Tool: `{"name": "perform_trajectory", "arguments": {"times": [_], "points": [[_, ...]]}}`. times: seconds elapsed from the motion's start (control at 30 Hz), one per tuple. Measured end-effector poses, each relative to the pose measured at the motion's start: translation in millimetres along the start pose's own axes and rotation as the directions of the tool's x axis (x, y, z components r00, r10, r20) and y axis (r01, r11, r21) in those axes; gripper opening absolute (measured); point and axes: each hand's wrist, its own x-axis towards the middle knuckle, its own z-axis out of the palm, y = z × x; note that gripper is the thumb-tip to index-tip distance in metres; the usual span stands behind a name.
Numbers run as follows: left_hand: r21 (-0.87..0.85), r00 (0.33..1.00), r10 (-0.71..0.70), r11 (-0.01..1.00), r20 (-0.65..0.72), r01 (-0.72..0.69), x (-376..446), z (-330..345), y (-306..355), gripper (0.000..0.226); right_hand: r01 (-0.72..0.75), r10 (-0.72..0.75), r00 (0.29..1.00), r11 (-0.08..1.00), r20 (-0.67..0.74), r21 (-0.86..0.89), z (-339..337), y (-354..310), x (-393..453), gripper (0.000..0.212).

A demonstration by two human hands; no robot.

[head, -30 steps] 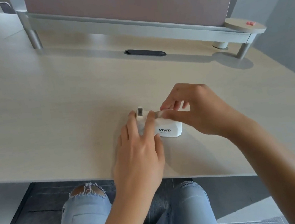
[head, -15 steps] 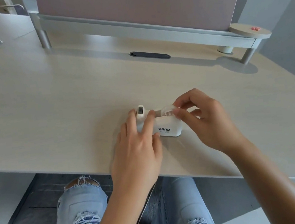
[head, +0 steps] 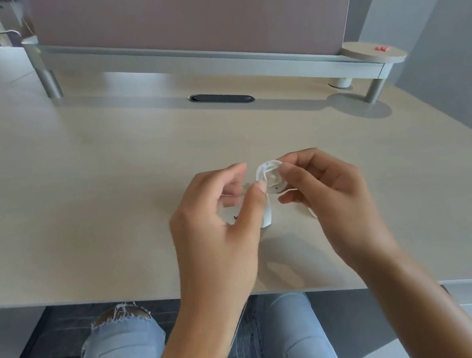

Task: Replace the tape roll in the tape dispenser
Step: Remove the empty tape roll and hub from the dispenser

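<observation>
My right hand [head: 329, 197] holds a small white tape roll [head: 272, 178] with a round hub, lifted a little above the desk, its flat side turned toward me. My left hand [head: 219, 225] meets it from the left, thumb tip against the roll's edge and fingers curled above. What the left fingers pinch is blurred. The white tape dispenser [head: 266, 219] stands on the desk under both hands. Only a white end of it and a bit of its printed side show past my left palm.
The light wood desk [head: 97, 196] ends at a front edge just below my wrists. At the back are a grey raised shelf [head: 184, 57] under a pink divider panel [head: 193, 14], a dark cable slot [head: 221, 98] and a round side shelf [head: 374, 53].
My right hand has lifted the tape roll up out of the dispenser. My left hand has left the dispenser's top and risen to the roll. The camera has tilted slightly.
</observation>
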Motion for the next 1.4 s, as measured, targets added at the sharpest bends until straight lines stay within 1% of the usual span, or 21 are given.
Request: {"name": "perform_trajectory", "arguments": {"times": [0.07,0.13,0.23,0.37,0.43,0.5,0.57,0.63,0.7,0.77,0.83,1.0,1.1,1.23,1.4], "points": [[-0.136,0.981,-0.164,0.975,0.100,0.177,2.6,7.2,8.7,0.019,-0.032,0.032,0.999,0.998,0.001,0.061,-3.6,-5.4,-5.3,0.012],[-0.212,0.954,-0.247,0.936,0.167,0.280,2.7,12.6,13.1,0.016,-0.059,0.060,0.998,0.992,-0.001,0.113,-7.9,-9.5,-10.0,0.012],[-0.288,0.936,-0.291,0.895,0.199,0.340,-0.2,18.9,14.3,0.011,-0.084,0.086,0.996,0.989,-0.013,0.120,-14.6,-12.9,-17.2,0.012],[-0.354,0.914,-0.344,0.845,0.213,0.401,-7.2,26.8,11.2,0.009,-0.088,0.090,0.996,0.994,-0.026,0.060,-23.0,-12.6,-26.6,0.006],[-0.391,0.900,-0.373,0.811,0.226,0.435,-10.5,29.0,10.6,0.009,-0.088,0.089,0.996,0.994,-0.018,0.064,-27.2,-13.4,-31.0,0.016],[-0.433,0.879,-0.400,0.766,0.259,0.476,-13.1,30.9,10.2,0.008,-0.100,0.101,0.995,0.991,-0.006,0.091,-32.2,-13.9,-34.6,0.024],[-0.461,0.855,-0.419,0.721,0.305,0.518,-15.3,32.5,10.6,0.007,-0.122,0.122,0.993,0.986,0.005,0.118,-37.5,-13.4,-37.3,0.027],[-0.494,0.826,-0.437,0.663,0.355,0.563,-18.0,34.0,10.9,0.006,-0.163,0.161,0.987,0.971,0.025,0.175,-41.7,-13.5,-39.1,0.024],[-0.523,0.802,-0.444,0.608,0.400,0.597,-21.1,35.0,11.9,0.013,-0.220,0.214,0.975,0.937,0.053,0.270,-45.0,-13.9,-41.2,0.021],[-0.541,0.784,-0.445,0.568,0.432,0.620,-24.7,36.4,12.7,0.015,-0.271,0.261,0.962,0.897,0.077,0.350,-47.0,-15.1,-44.2,0.019],[-0.546,0.771,-0.449,0.545,0.451,0.636,-28.8,39.0,13.9,0.010,-0.315,0.306,0.948,0.859,0.089,0.403,-49.2,-14.9,-47.9,0.021],[-0.534,0.753,-0.486,0.532,0.443,0.657,-41.9,45.6,17.0,0.011,-0.369,0.379,0.922,0.792,0.083,0.487,-54.3,-14.0,-60.1,0.023],[-0.530,0.745,-0.515,0.525,0.425,0.665,-49.8,50.6,19.1,0.014,-0.379,0.403,0.913,0.778,0.064,0.501,-58.5,-12.1,-68.0,0.026],[-0.535,0.741,-0.535,0.519,0.406,0.667,-58.6,58.5,21.2,0.010,-0.380,0.426,0.904,0.765,0.035,0.519,-64.5,-9.7,-76.4,0.022],[-0.523,0.752,-0.532,0.545,0.388,0.655,-68.9,63.5,24.6,0.012,-0.382,0.430,0.902,0.760,0.033,0.526,-70.1,-10.1,-86.7,0.014]]}}
